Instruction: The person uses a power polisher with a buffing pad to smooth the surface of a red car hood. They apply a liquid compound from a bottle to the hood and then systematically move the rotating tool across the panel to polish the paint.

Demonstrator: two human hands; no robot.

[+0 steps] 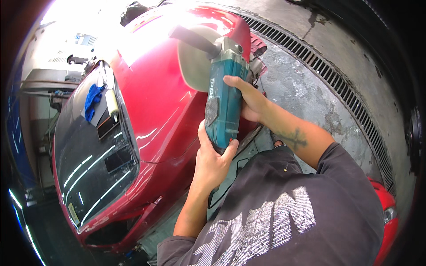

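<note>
Both hands hold a teal car polisher (226,95), its body running away from me over the front of a red car (153,99). My left hand (213,162) is wrapped round the near end of the body, thumb and fingers on either side. Around the right side of the body, nearer the head, my right hand (250,99) is closed with its thumb on top. The pale round pad (193,66) lies over the red paint, partly hidden by the tool; whether it spins cannot be told. A grey side handle (193,40) sticks out to the left, untouched by either hand.
On the dark windshield (95,164) rest a blue cloth (93,102), a pale bottle (112,104) and a phone (108,128). A dark power cord (215,201) hangs beside my left forearm. A floor drain grate (328,75) curves along the right. Another red vehicle (386,217) stands behind my right side.
</note>
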